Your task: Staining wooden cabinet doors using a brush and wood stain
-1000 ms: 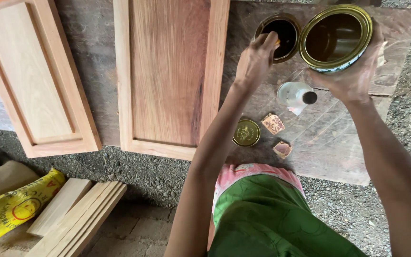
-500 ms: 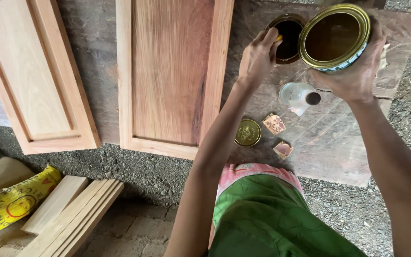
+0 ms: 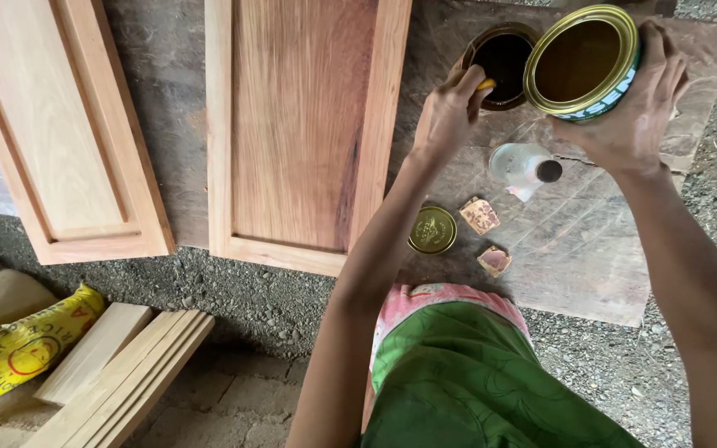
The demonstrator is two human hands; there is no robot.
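Round gold tin can [image 3: 584, 62] of dark liquid is tilted up in the right hand [image 3: 636, 108], which wraps its side. It looks heavy and could spill. The left hand [image 3: 446, 116] pinches something yellow over the dark can [image 3: 499, 66] just beside it.

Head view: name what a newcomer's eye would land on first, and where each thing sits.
The open gold-rimmed can, held tilted in the right hand at upper right, draws the eye first. Just left of it the left hand holds something yellow at a darker open can on the ground sheet. Two wooden panel doors, a reddish one at centre and a paler one at left, lie flat.
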